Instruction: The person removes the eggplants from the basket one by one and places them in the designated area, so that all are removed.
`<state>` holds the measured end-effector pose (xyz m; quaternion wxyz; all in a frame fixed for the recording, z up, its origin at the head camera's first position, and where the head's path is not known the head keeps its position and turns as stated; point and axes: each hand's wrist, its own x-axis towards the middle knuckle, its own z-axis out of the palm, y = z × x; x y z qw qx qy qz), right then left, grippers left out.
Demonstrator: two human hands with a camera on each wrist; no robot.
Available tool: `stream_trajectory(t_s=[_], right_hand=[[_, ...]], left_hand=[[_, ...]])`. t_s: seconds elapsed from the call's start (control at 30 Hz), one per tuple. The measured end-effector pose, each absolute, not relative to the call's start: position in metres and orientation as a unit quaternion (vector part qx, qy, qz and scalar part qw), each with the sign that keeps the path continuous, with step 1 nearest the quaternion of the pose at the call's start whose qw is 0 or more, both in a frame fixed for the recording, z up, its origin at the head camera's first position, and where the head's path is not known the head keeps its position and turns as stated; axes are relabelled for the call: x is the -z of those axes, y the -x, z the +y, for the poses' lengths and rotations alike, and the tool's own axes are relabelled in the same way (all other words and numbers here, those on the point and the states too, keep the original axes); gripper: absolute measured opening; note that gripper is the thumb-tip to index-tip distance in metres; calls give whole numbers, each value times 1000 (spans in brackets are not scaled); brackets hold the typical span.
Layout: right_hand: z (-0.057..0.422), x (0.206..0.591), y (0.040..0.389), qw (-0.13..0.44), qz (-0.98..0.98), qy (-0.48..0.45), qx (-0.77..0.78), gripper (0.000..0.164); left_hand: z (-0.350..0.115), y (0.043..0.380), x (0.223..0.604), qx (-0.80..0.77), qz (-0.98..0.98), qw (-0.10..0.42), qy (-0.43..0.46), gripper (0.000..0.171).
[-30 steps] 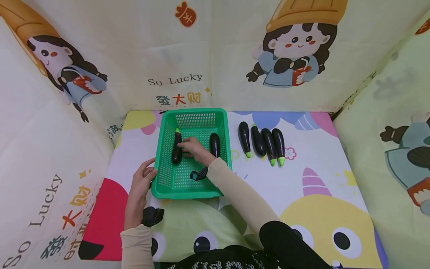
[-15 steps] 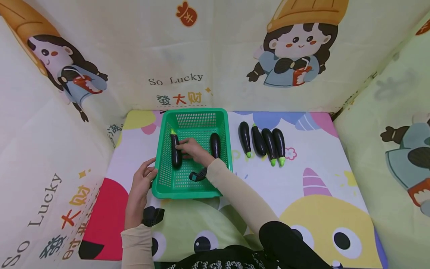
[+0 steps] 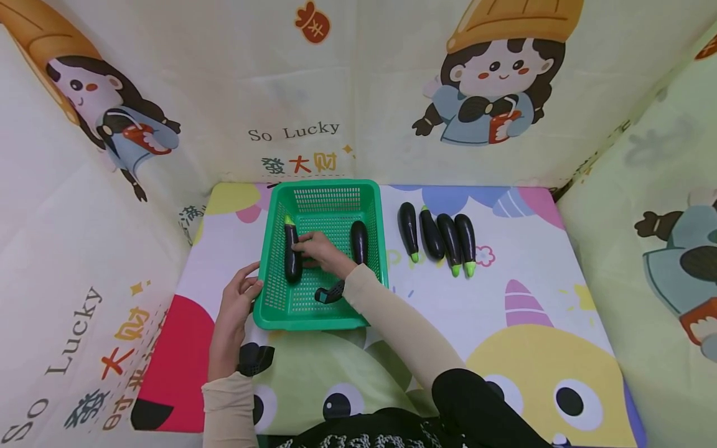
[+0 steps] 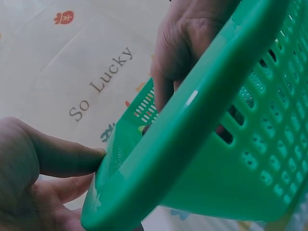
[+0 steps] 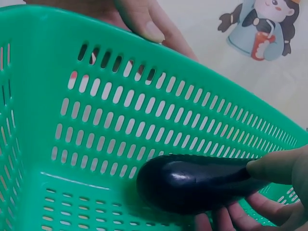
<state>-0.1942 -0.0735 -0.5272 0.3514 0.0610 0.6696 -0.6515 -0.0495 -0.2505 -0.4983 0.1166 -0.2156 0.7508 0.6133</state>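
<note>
A green plastic basket [image 3: 326, 185] stands on the table, with two dark purple eggplants inside. My right hand [image 3: 325, 251] reaches in and grips the left eggplant [image 3: 293, 269], thumb on one side and fingers curled under the other. The right wrist view shows that eggplant [image 5: 187, 185] low along the slotted side wall, its rounded end free of the fingers. Along the basket's other side lies the second eggplant [image 3: 359, 239], its near end hidden by my right arm. My left hand [image 3: 231, 308] holds the basket's left rim, its thumb [image 4: 72, 159] on the edge.
To the right of the basket, several more eggplants [image 3: 431, 235] lie side by side on the patterned tablecloth [image 3: 426, 317]. A printed cloth wall [image 3: 386, 124] rises behind the table, with others at left and right.
The gripped eggplant has shifted slightly left and toward me inside the basket, my right hand moving with it. My left hand stays at the rim.
</note>
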Motion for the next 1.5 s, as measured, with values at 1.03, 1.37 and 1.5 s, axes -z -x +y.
stream_trajectory(t_s=[1.03,1.37,1.5], right_hand=[[-28,459,184,314,622,-28,717,50],[-4,444,175,247,657,13,712,44],[5,438,174,219,662,15,717,42]], left_hand=[[-250,50,500,-610,752,118,221,54],[-248,50,500,-611,750,114,226,53],[-248,51,499,-610,752,111,224,53]])
